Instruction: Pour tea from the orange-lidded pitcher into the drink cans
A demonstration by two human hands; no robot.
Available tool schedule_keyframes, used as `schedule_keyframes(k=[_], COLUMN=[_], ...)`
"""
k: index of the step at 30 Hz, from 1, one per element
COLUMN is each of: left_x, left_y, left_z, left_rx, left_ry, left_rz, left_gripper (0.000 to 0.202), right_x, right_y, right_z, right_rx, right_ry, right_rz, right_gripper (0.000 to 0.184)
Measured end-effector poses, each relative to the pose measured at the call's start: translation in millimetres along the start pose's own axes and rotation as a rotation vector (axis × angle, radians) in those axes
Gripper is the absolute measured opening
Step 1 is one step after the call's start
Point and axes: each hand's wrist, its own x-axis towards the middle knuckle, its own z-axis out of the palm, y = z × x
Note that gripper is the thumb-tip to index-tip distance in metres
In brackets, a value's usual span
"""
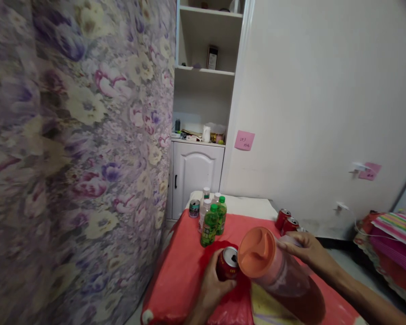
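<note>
Red can (227, 264), label unreadable, gripped by left hand (211, 289); right hand (302, 250) clasps orange-lidded pitcher (277, 273).

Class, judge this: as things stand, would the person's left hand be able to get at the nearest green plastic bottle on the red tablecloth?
Probably not yet: the left hand is wrapped around a red drink can, though the path to the green plastic bottle looks unobstructed.

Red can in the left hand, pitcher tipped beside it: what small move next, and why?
Probably steady the pitcher upright first. The right hand grips its side while it leans toward the camera, orange lid on, and the left hand holds the red can right beside the lid.
</note>
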Motion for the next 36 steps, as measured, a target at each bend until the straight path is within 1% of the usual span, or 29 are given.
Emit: schedule_keyframes(k=[5, 11, 22, 29, 36], left_x=[1, 2, 4, 5, 5], left_y=[-1, -3, 1, -4, -10], left_z=[-0.3, 0.8, 2.4, 2.0, 0.9], left_rx=[-0.022, -0.023, 0.023, 0.0, -0.037], left_ry=[-0.012, -0.023, -0.02, -0.055, -0.036], left_rz=[0.007, -0.006, -0.026, -0.018, -0.022], left_gripper=[0.078, 0.077, 0.076, 0.078, 0.079], right_x=[1, 3, 3, 4, 4], right_y=[-3, 1, 6, 3, -2], right_z=[2, -1, -5, -7, -11], right_rx=[0.007, -0.053, -0.07, -0.098, -0.147], right_ry=[0.006, 0.006, -0.002, -0.009, -0.02], right_rz=[-0.016, -0.027, -0.017, -0.02, -0.039], right_gripper=[0.06, 0.059, 0.056, 0.057, 0.057])
